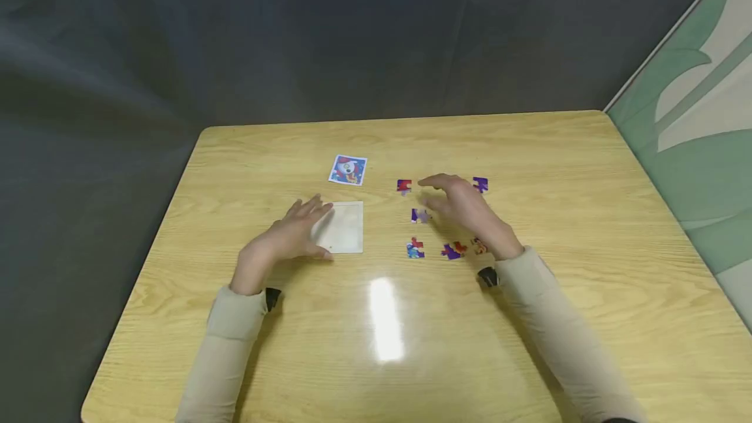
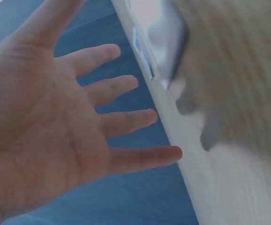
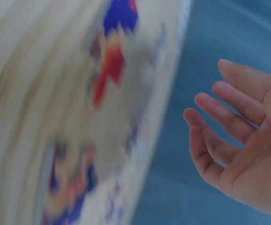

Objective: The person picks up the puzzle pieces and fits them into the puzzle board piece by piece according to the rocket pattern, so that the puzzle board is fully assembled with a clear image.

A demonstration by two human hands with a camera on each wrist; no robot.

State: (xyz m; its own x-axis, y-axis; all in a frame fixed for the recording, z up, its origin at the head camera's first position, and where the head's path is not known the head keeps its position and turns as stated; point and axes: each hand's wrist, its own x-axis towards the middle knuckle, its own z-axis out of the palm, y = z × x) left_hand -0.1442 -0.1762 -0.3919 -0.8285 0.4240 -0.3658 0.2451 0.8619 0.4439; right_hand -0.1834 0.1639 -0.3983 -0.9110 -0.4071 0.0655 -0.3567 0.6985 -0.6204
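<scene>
My left hand [image 1: 290,234], fingers spread, is at the left edge of a white square puzzle tray [image 1: 346,232]. Its palm [image 2: 46,126] holds nothing in the left wrist view. Over a loose group of jigsaw pieces hovers my right hand [image 1: 468,209], its fingers loosely bent and nothing between them. A red and purple piece [image 1: 404,185] lies just left of its fingertips, and a purple piece [image 1: 481,184] lies behind it. Nearer to me are a blue and red piece [image 1: 415,249] and a purple-red piece [image 1: 451,252]. The right wrist view shows blurred pieces [image 3: 113,63] below the hand.
Behind the tray lies a small picture card [image 1: 348,170] with a cartoon figure on blue. Everything rests on a light wooden table [image 1: 282,358] with a bright glare spot. A dark curtain [image 1: 376,38] hangs behind it, and a green patterned panel [image 1: 693,168] stands at the right.
</scene>
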